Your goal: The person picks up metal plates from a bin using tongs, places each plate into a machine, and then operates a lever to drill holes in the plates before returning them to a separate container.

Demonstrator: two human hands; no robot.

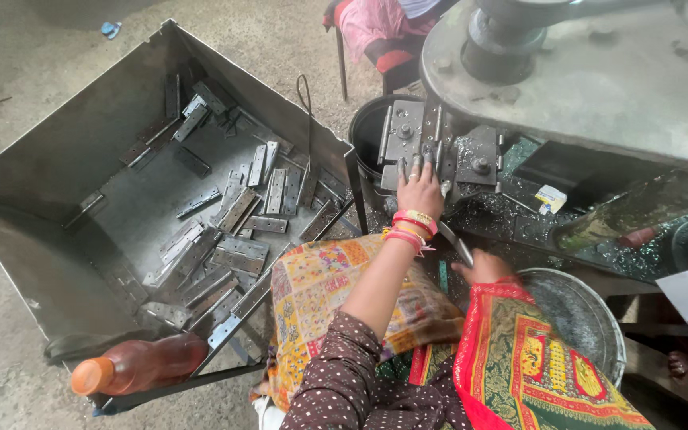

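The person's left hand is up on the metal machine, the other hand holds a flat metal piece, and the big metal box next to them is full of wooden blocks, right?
Not quite. The head view shows the big metal box holds flat metal hinge plates, not wooden blocks. The rest is right: the left hand is up on the metal machine, and the right hand holds a flat metal piece.

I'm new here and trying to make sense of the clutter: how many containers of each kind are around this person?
Large sheet-metal bin holding hinges: 1
Black bucket by the press: 1
Round metal tub near the right hand: 1
Brown bottle with orange cap: 1
Total: 4
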